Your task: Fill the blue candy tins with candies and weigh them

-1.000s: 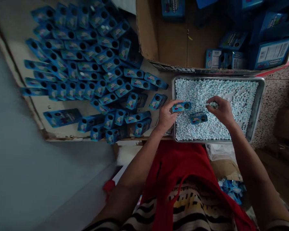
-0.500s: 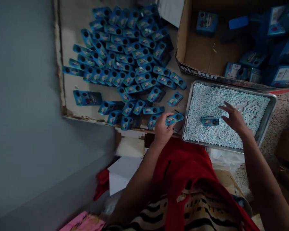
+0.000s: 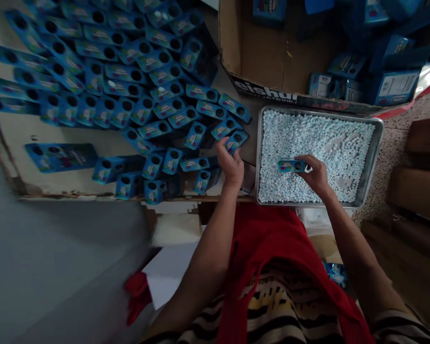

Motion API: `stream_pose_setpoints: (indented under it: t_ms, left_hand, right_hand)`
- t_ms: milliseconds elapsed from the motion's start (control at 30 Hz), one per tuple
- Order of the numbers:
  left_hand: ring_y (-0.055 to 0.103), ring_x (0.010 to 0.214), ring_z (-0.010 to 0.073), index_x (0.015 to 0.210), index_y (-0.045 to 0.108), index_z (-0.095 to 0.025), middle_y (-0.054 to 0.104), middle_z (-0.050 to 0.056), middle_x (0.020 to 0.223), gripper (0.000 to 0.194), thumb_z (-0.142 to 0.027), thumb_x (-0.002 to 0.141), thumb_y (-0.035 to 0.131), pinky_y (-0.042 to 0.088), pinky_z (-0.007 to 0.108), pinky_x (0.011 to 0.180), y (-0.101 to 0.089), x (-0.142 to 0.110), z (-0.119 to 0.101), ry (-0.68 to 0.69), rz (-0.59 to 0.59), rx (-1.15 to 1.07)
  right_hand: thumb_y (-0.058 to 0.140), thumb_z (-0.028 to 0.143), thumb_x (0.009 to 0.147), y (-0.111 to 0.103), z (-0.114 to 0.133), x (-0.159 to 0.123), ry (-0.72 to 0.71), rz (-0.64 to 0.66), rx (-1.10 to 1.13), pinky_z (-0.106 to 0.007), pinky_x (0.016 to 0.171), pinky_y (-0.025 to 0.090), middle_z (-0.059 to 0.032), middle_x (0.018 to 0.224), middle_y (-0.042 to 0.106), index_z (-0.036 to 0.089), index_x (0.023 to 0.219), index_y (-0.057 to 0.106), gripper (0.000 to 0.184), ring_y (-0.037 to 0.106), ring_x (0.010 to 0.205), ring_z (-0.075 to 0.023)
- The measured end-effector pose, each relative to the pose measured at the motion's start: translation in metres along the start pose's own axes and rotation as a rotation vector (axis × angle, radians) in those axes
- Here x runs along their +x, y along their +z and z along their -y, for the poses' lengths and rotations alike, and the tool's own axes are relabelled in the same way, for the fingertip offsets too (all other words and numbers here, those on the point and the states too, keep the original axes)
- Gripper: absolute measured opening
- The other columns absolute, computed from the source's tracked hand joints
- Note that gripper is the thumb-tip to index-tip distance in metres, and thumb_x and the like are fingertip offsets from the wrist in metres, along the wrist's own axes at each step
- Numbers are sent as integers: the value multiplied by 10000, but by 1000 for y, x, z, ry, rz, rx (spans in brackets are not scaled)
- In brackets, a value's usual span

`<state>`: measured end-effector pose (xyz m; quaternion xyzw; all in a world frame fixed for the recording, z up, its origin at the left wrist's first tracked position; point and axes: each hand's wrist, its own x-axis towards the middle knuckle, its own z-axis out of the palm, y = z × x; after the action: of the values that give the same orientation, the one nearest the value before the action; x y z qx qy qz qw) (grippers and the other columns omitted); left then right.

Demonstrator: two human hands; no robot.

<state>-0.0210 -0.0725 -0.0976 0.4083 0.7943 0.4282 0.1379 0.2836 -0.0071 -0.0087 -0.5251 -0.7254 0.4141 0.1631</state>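
My left hand (image 3: 232,167) is closed around a small blue carton (image 3: 237,140) with a dark round hole in its narrow side. That carton stands at the right end of the many similar blue cartons (image 3: 164,110) on the table. My right hand (image 3: 316,176) pinches the right end of another blue carton (image 3: 287,166) between thumb and fingers. This second carton is at the surface of small pale white-blue pellets (image 3: 318,138), which fill a shallow metal tray (image 3: 375,153). Whether it is lifted off the pellets I cannot tell.
Behind the tray stands an open cardboard box (image 3: 232,67) with blue cartons inside. A larger blue pack (image 3: 62,157) lies at the table's left. Brown boxes (image 3: 413,193) are at the far right, and white sheets (image 3: 172,267) sit below the table's front edge.
My left hand has moved its carton away from the front edge, up against the other cartons. My right hand, open over the pellets before, has closed on the carton there. The view has shifted.
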Motion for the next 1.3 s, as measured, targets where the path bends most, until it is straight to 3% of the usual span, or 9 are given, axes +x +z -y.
stream_pose_setpoints:
  t_ms: [133,467,700,833,933,1000,1100,1200,1300]
  left_hand:
    - [612,1450,362,1488,604,-169,641,219,1454,500,-199,992,662,494,551,1296,-12,10,-21,78,93,72]
    - [763,1145,281,1215,777,-228,798,123,1148,312,-161,1042,526,595,476,1116,-128,-7,-48,262,65,257]
    - [544,1578,444,1446,709,-242,670,191,1559,542,-246,909,779,326,717,1380,-105,18,-37,420,333,215]
    - [599,1535,459,1470,699,-272,689,186,1555,550,-329,944,847,431,708,1313,-99,38,-62,561,399,155]
    - [754,1278,360,1345,740,-256,801,133,1308,397,-374,979,838,583,542,1174,-96,77,-103,567,302,33]
    - [775,1120,311,1209,774,-250,820,97,1152,206,-350,1029,769,608,479,1085,-66,119,-141,552,342,16]
    - [721,1229,328,1179,775,-232,793,111,1220,172,-267,1013,748,562,476,1144,31,186,-200,575,601,56]
    - [651,1368,371,1306,748,-160,716,179,1406,425,-103,888,798,507,489,1215,144,221,-243,514,921,209]
    - [615,1433,422,1270,773,-132,675,212,1468,434,-75,842,812,512,522,1210,216,216,-258,446,1076,277]
  right_hand:
    - [706,210,880,3,32,9,-31,-61,-22,-376,846,642,-75,1234,822,306,1228,837,384,758,945,-248]
    - [822,181,883,70,71,66,-152,208,181,-354,850,573,-45,1104,816,288,1152,814,290,712,844,-215]
    - [905,138,854,131,82,107,-113,151,67,-271,789,539,40,880,681,281,864,618,320,628,825,-178]
    - [878,146,858,99,95,82,-78,12,3,-294,780,564,10,1036,743,297,946,665,276,682,869,-197]
    - [800,255,952,25,93,61,-14,-135,-19,-341,748,564,0,979,761,299,937,699,111,692,773,-214]
    - [657,287,1041,-38,83,70,50,-280,-61,-374,779,558,-22,902,753,276,931,694,117,686,761,-236]
    - [532,157,1041,-125,62,122,122,-427,-423,-396,912,561,-103,1102,792,222,1118,751,241,740,1005,-282]
    - [577,28,948,-171,47,187,152,-20,-806,-371,897,567,-179,1326,768,176,1377,735,481,763,1109,-304]
    - [645,32,942,-177,41,225,117,375,-1008,-368,936,581,-200,1436,743,174,1495,686,572,770,1224,-332]
